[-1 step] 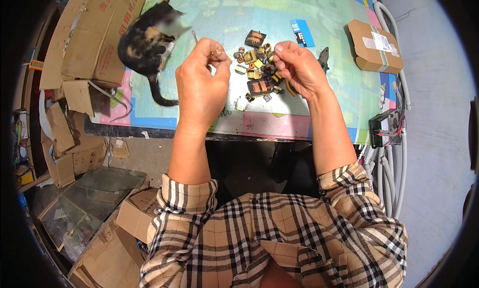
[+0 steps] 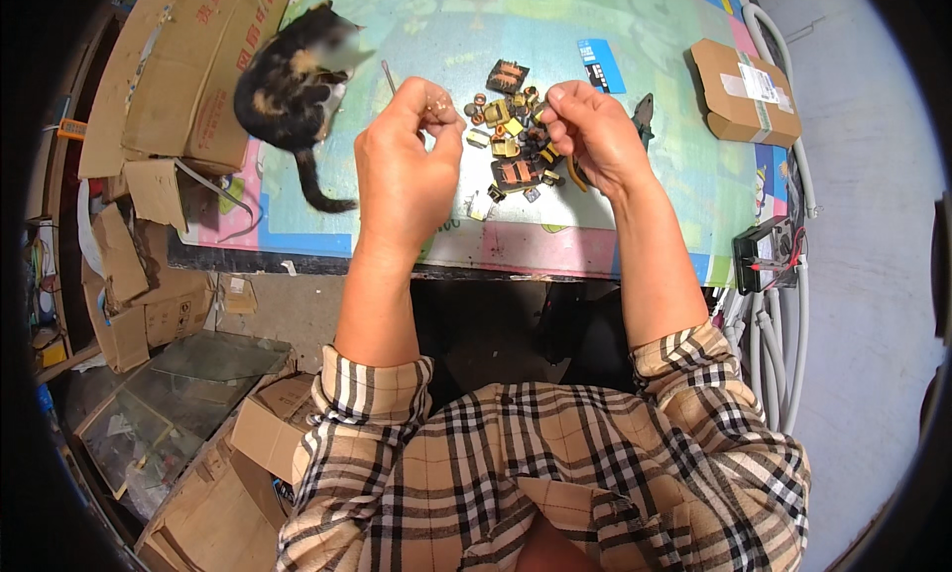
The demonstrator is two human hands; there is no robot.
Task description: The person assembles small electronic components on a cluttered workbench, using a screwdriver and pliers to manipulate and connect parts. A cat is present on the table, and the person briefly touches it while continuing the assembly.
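Note:
Above the table, my left hand (image 2: 409,166) is closed, its fingertips curled together with small pale bits at them; what it grips I cannot make out. A thin stick (image 2: 388,74) shows just beyond its knuckles, and I cannot tell whether the hand touches it. My right hand (image 2: 600,136) pinches thumb and forefinger together, and anything between them is too small to name. Between the hands lies a pile of small coils and transformers (image 2: 504,148), some with yellow tape, some with copper windings. Dark pliers (image 2: 645,110) lie partly hidden behind my right hand.
A cat (image 2: 283,86) sits at the left of the table beside a large cardboard box (image 2: 198,86). A blue card (image 2: 601,66) lies beyond the pile. At right are a small brown box (image 2: 739,111), a black meter (image 2: 762,247) with a red lead, and grey pipes (image 2: 778,364).
My left hand has shifted slightly to the right, showing more of the thin stick. The cat's head and tail have moved a little. My right hand stays in place.

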